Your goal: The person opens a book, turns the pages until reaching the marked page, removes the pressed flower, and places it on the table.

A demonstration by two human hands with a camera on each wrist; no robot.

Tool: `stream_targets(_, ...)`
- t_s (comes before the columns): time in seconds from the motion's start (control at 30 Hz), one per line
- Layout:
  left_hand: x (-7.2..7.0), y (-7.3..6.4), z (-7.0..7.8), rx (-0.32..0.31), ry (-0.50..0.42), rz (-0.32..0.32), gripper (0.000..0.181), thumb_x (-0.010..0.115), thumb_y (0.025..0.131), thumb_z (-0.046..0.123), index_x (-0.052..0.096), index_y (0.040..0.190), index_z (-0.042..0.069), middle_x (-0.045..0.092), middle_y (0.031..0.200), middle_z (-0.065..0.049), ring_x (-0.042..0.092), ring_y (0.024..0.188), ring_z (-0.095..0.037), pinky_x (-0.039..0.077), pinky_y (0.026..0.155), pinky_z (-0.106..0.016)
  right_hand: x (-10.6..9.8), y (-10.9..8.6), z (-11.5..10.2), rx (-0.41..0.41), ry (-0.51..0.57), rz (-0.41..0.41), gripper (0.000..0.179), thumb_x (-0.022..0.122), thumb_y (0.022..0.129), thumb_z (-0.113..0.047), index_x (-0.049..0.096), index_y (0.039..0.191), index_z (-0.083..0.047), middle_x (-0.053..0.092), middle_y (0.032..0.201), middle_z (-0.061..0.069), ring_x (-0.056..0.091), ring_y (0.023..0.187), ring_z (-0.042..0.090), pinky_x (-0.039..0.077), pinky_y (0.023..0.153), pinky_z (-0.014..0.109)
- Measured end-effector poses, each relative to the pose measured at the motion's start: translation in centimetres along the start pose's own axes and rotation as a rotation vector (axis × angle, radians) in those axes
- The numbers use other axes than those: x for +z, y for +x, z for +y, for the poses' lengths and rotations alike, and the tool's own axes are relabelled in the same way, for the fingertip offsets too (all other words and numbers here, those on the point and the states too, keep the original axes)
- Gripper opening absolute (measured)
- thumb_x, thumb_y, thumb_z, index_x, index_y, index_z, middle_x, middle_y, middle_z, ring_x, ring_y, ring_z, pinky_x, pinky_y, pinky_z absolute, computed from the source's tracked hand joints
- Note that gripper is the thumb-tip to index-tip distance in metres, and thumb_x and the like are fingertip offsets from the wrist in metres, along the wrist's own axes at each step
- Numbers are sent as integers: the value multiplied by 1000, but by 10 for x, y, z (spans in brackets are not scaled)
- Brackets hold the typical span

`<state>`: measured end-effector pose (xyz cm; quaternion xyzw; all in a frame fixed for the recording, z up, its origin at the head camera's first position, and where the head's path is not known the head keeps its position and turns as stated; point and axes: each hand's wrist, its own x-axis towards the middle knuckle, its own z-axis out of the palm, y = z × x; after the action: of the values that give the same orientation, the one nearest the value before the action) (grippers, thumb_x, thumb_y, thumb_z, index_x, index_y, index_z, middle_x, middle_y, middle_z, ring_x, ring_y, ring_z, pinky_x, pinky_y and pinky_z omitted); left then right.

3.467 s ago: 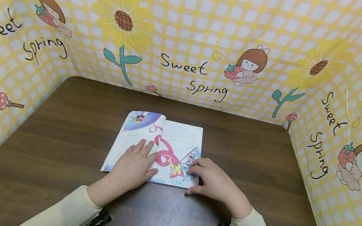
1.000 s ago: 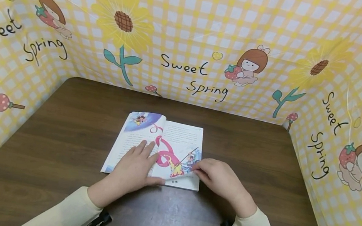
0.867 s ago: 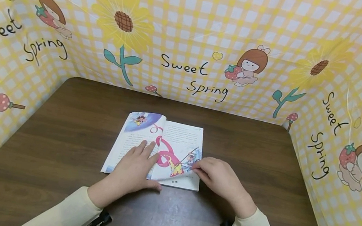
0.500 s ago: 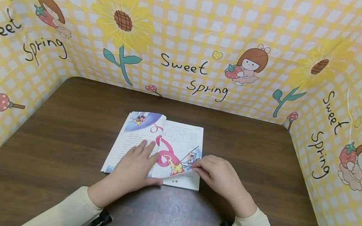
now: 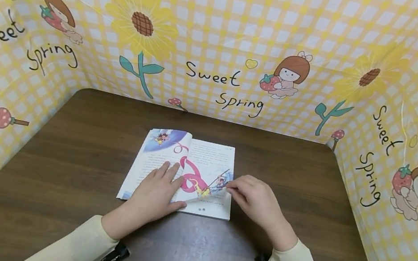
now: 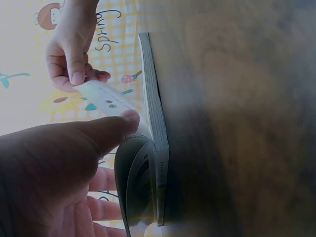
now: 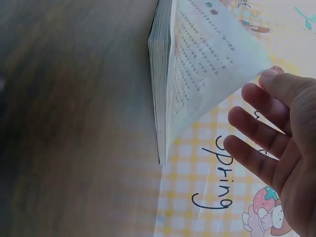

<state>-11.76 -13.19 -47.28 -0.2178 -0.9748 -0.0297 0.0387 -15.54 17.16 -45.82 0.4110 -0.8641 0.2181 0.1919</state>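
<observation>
An open picture book [image 5: 211,155] lies on the table, with text, a pink ribbon drawing and small figures printed on its pages. My left hand [image 5: 155,190] rests flat on the left page, fingers spread, its thumb reaching over the lower edge near the spine. With thumb and index finger my right hand [image 5: 256,203] pinches the lower outer corner of the right page [image 7: 217,64]. That page is lifted and bent, baring the printed page beneath it. In the left wrist view the left thumb [image 6: 111,131] lies against the raised page close to the thick page block [image 6: 155,98].
The brown wooden table [image 5: 292,170] extends around the book. Yellow checked cloth [image 5: 223,38] printed with flowers and cartoon girls stands along its back and both sides. Dark straps [image 5: 113,256] show under the cream sleeves [image 5: 75,241].
Earlier the right page lay flat; my right hand has pinched its lower corner and lifted it, lately moving slightly up and away. My left hand stays on the left page, its thumb shifting slightly.
</observation>
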Motion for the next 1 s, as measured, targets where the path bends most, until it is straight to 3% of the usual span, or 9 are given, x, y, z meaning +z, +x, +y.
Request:
stream_targets(0.23,-2,0,1,-9,-15,-3,74,75,87,57,60,141,8,47,154,-22,42,143,-46,43,110,-60,-1,0,2,17,5,31,7,77,93,-16,74,99,-17,72,91,-8,64,81,7,56,71,27)
stream_targets(0.4,-1,0,2,-26,-54,3,94,77,87,50,35,158,4,46,156,-21,42,144,-45,41,112,-59,0,0,3,13,9,27,7,77,93,-16,73,99,-17,72,92,-8,63,81,6,56,70,26)
stream_targets(0.5,-1,0,2,-18,-69,31,100,76,90,43,19,163,6,44,157,-22,42,143,-46,41,112,-59,0,0,3,17,8,18,6,76,93,-16,73,99,-17,72,93,-7,63,82,6,56,70,26)
stream_targets(0.57,0,0,1,-3,-62,72,97,74,92,37,16,165,11,41,158,-24,45,141,-47,44,110,-59,0,0,3,18,6,13,6,76,93,-16,74,99,-17,72,93,-7,64,82,6,56,70,25)
stream_targets(0.63,0,0,1,18,-46,110,92,72,94,31,17,166,18,37,160,-26,47,138,-49,46,107,-59,0,0,3,19,0,9,6,76,93,-16,74,98,-17,72,93,-7,64,83,6,56,70,25)
stream_targets(0.73,1,1,0,40,-28,166,82,73,93,25,30,163,27,29,162,-30,47,136,-53,48,105,-59,0,0,4,20,-12,6,6,77,92,-16,74,98,-17,72,93,-7,64,83,5,56,71,25)
stream_targets(0.9,3,1,-2,29,2,200,64,75,90,25,54,150,25,18,165,-33,35,142,-58,47,105,-60,0,-1,4,27,-21,2,7,78,91,-16,75,97,-17,72,92,-8,64,82,5,56,71,25)
stream_targets(1.0,3,1,-3,12,24,184,59,74,90,28,58,147,23,14,168,-27,24,147,-58,41,109,-65,1,-1,4,24,-21,2,8,79,91,-14,75,97,-17,72,92,-8,64,82,5,56,71,25)
